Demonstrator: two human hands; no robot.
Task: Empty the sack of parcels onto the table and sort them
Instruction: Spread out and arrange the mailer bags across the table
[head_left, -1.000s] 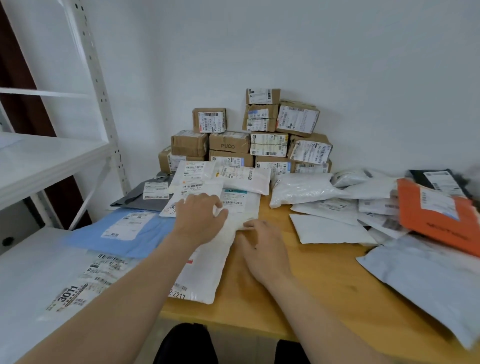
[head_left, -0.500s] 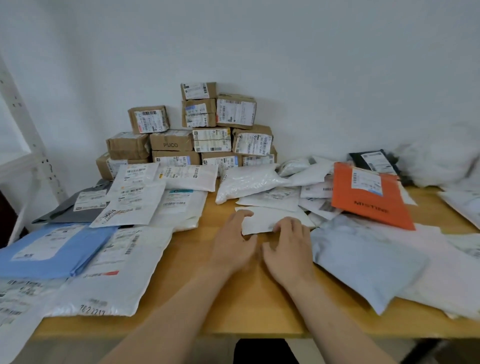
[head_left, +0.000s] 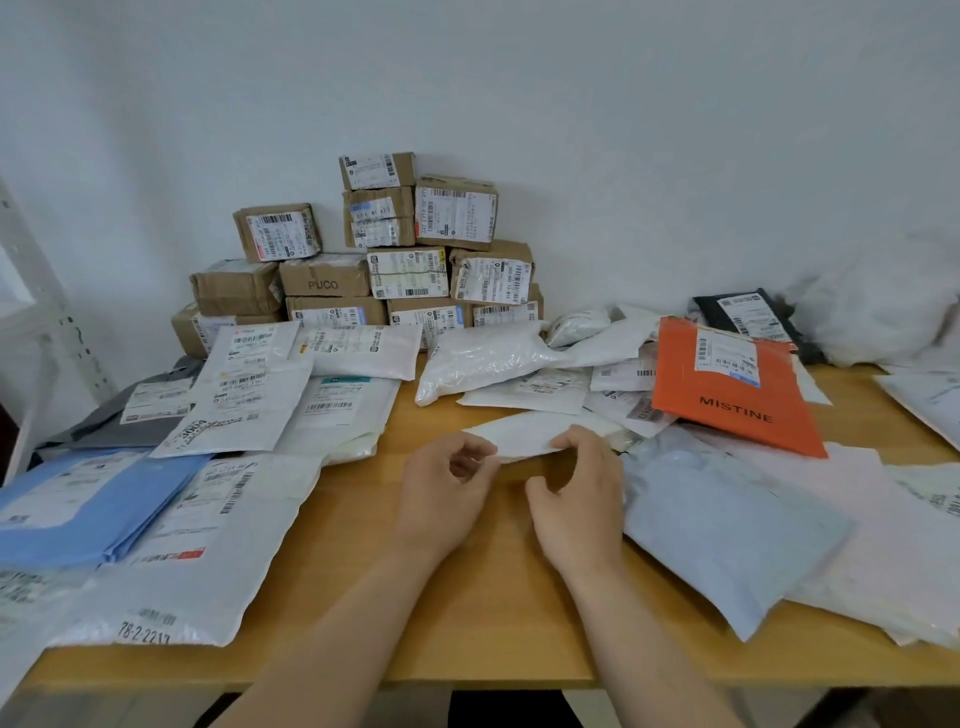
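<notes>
A small white flat parcel (head_left: 524, 433) is lifted by its near edge just above the wooden table (head_left: 483, 587). My left hand (head_left: 444, 493) pinches its left end and my right hand (head_left: 579, 499) grips its right end. To the left lie sorted soft parcels: white mailers (head_left: 244, 410), a blue mailer (head_left: 88, 504) and a grey one (head_left: 104, 421). To the right is an unsorted heap with an orange mailer (head_left: 727, 395), a pale blue-grey bag (head_left: 722, 525) and a clear-white bag (head_left: 483, 364).
Brown cardboard boxes (head_left: 384, 260) are stacked against the back wall. A black parcel (head_left: 748, 317) and a crumpled white sack (head_left: 878, 306) lie at the far right. A white metal shelf post (head_left: 36, 322) stands at the left edge.
My hands left the white mailers on the left, moved right to the small white parcel and took hold of it, raising its near edge. The view swung right.
</notes>
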